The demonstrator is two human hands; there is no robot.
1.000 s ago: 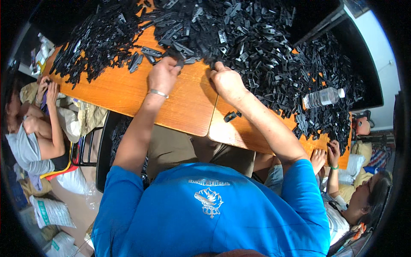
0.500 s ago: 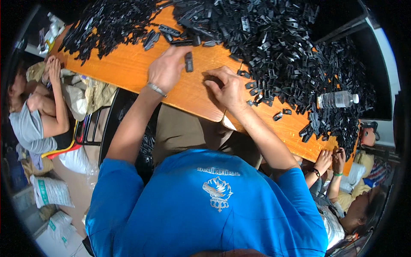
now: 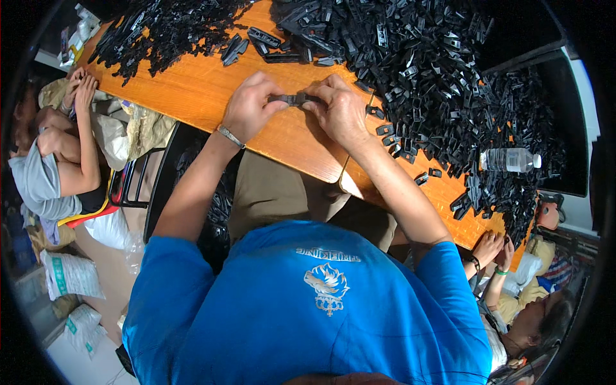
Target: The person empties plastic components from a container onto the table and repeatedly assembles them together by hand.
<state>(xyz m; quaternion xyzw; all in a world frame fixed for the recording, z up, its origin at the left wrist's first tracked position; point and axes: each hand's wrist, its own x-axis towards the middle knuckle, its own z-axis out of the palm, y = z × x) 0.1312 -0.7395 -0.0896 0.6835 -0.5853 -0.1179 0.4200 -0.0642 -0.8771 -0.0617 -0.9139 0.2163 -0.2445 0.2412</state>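
Over the wooden table (image 3: 192, 96), a small black plastic clip-like part (image 3: 294, 99) spans the gap between my two hands. Its left end is pinched between the thumb and fingers of my left hand (image 3: 251, 106), which has a bracelet at the wrist. At the other end, the thumb and fingertips of my right hand (image 3: 341, 110) close on the same part and hide some of it. Whether it is one piece or two joined pieces I cannot tell. Just beyond my hands lie several longer black plastic pieces (image 3: 264, 38).
A large heap of black parts (image 3: 417, 83) covers the back and right; a pile of thin black pieces (image 3: 160, 38) lies far left. A clear bottle (image 3: 510, 160) rests on its side at right. Co-workers' hands show at the left (image 3: 82, 93) and right (image 3: 493, 250) table ends.
My right hand has moved up toward my left and now grips the black part too. The part has turned from upright in the picture to lying crosswise between both hands.
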